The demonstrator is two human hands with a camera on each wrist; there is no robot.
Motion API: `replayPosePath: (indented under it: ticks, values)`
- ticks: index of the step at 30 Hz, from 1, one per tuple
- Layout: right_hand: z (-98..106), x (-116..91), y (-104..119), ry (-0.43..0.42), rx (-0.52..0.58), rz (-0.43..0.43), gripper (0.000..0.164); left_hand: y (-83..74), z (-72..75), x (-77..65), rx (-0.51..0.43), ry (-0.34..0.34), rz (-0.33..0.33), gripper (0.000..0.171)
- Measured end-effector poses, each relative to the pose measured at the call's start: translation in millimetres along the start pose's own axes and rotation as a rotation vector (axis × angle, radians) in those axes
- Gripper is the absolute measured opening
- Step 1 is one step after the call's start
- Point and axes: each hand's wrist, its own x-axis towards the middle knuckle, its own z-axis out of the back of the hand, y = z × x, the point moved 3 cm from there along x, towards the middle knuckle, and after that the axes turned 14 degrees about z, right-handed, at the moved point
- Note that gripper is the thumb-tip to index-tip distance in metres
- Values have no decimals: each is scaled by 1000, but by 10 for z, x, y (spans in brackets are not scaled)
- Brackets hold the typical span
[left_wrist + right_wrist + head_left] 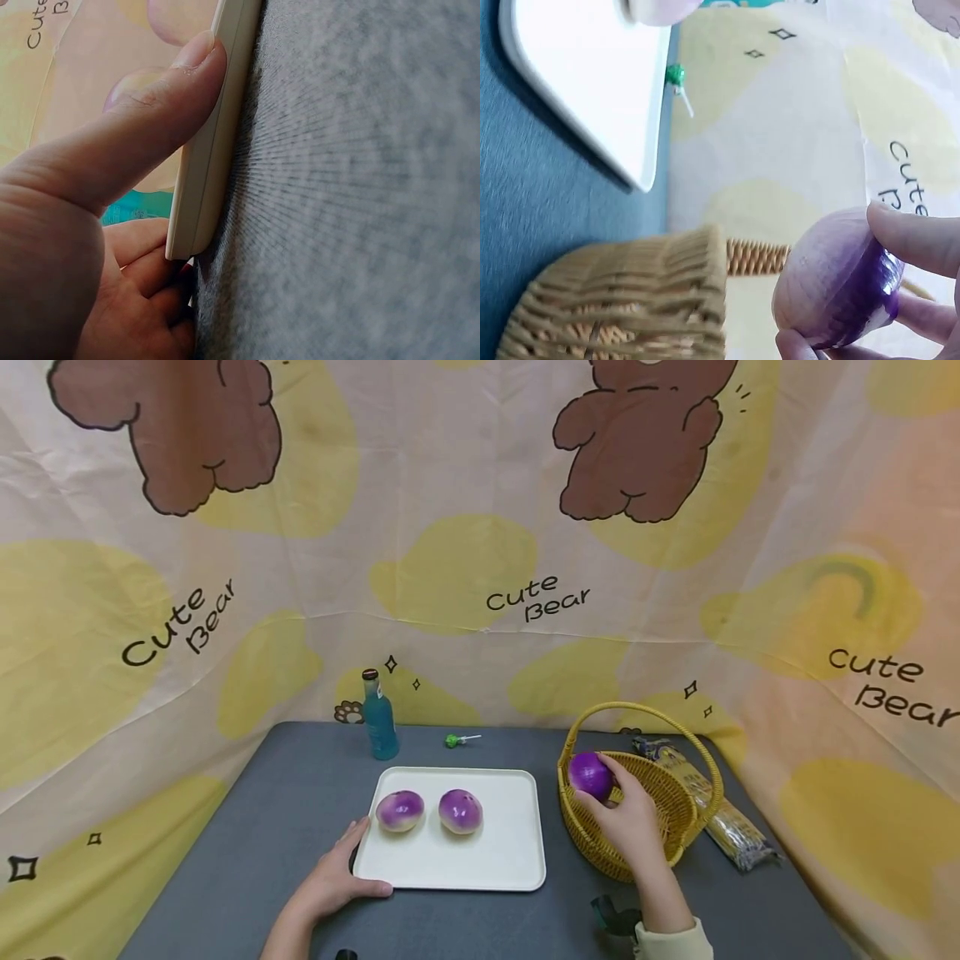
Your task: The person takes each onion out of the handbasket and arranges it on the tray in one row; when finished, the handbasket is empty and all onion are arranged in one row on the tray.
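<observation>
My right hand (628,820) grips a purple onion (591,776) between thumb and fingers, over the left part of a yellow wicker basket (573,827). Up close in the right wrist view, the onion (832,281) is pale on one side and glossy purple on the other. My left hand (333,878) holds the front left corner of a white rectangular tray (480,864), thumb on the front edge and fingers along the left side. On the tray, toward its back left, sit two purple and cream onions, one on the left (400,811) and one beside it (461,812).
Behind the tray stand a blue-green bottle (381,727) and, lying down, a green lollipop (452,741). A long clear-and-yellow package (738,831) lies right of the basket. The basket's tall handle (637,706) arches overhead. A dark object (613,917) lies near the right forearm.
</observation>
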Motion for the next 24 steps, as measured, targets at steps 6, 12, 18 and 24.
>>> replayPosePath:
  ticks: [6,12,18,24]
  values:
    - [-98,15,96,11,29,33,73,4,5,1,-1,-4,1,126]
    - [-212,14,184,7,46,75,73,-4,5,5,3,-5,0,127]
    - [-370,25,262,26,66,110,72,5,2,17,0,-9,0,127]
    - [-512,38,336,56,69,131,69,15,-6,19,1,-8,3,127]
